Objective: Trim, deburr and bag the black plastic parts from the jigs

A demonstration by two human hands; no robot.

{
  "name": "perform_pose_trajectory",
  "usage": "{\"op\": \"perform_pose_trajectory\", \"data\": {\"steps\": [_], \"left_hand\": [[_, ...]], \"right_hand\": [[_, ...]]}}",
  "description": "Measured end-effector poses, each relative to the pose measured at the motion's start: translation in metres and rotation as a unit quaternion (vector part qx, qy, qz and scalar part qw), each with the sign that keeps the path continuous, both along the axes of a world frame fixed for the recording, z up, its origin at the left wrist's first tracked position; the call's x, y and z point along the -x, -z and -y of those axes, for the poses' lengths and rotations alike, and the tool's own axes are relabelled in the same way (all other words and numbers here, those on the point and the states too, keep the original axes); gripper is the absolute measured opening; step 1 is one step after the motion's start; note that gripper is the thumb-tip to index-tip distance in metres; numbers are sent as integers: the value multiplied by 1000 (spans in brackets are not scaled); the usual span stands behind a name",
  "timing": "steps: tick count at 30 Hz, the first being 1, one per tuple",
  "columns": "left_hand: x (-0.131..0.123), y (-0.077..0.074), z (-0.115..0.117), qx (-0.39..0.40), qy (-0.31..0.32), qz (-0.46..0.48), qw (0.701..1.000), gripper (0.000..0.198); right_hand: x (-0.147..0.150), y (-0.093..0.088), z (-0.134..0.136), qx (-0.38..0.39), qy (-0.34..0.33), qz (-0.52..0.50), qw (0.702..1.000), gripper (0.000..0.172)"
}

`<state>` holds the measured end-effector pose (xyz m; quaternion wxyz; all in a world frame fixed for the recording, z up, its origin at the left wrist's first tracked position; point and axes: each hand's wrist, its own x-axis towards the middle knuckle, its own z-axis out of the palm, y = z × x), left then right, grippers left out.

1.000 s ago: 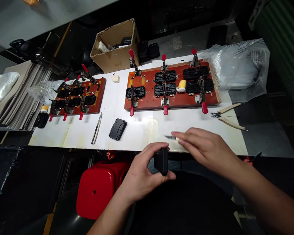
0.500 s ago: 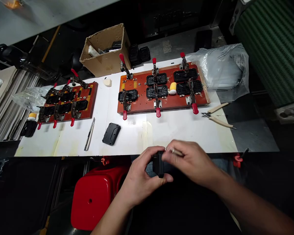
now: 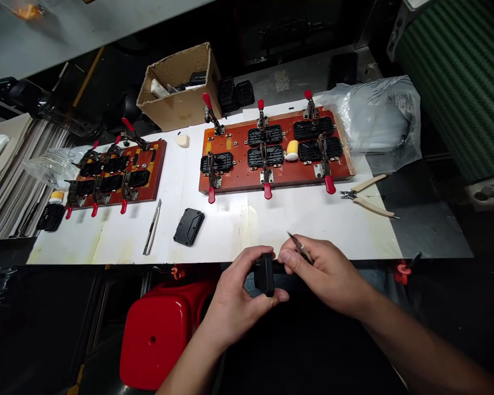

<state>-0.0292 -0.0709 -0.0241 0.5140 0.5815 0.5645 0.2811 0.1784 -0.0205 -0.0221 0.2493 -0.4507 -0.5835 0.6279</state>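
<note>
My left hand (image 3: 241, 296) grips a black plastic cover (image 3: 265, 276) by its edges, thumb below and fingers above. The cover is turned on edge in front of the table's near side. Just to its right, my right hand (image 3: 319, 269) is closed around a small pointed knife (image 3: 299, 246), its blade tip up and to the left, apart from the cover. A similar black cover (image 3: 189, 226) lies flat on the white paper, with a utility knife (image 3: 152, 227) to its left.
Two red-brown fixture boards (image 3: 239, 184) (image 3: 158, 164) with red-handled clamps hold black parts. Nippers (image 3: 370, 197) lie at the right. Behind stand a cardboard box (image 3: 181, 107) and a plastic bag (image 3: 379, 120). A red stool (image 3: 154, 340) is below the table.
My right hand has drawn back slightly to the right from the cover, and the knife's blade now shows pointing up. My left hand still holds the cover in nearly the same place.
</note>
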Motion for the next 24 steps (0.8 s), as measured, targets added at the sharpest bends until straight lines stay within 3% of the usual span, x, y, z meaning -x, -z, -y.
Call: {"op": "perform_pose_trajectory", "data": {"steps": [4, 7, 11, 14, 16, 20, 22, 24], "left_hand": [[1, 0, 0, 9, -4, -2, 1000, 60], [0, 0, -1, 3, 2, 1, 1000, 60], [-1, -2, -1, 25, 23, 15, 999, 61], [-1, -4, 0, 69, 21, 50, 996, 62], [-1, -4, 1, 99, -6, 96, 990, 63], [-2, 0, 2, 137, -59, 167, 975, 65], [-2, 2, 2, 158, -65, 193, 966, 64], [0, 4, 2, 179, -70, 213, 958, 65]], "right_hand": [[1, 2, 3, 54, 14, -65, 996, 11], [6, 3, 5, 105, -25, -97, 989, 23], [9, 9, 2, -12, 64, 8, 998, 29], [7, 13, 3, -72, 113, 12, 991, 13], [5, 16, 9, -92, 91, -31, 991, 29], [2, 23, 22, -138, -30, -85, 986, 57], [-1, 25, 24, -159, -72, -126, 977, 59], [-6, 23, 22, -165, -122, -184, 961, 47]]}}
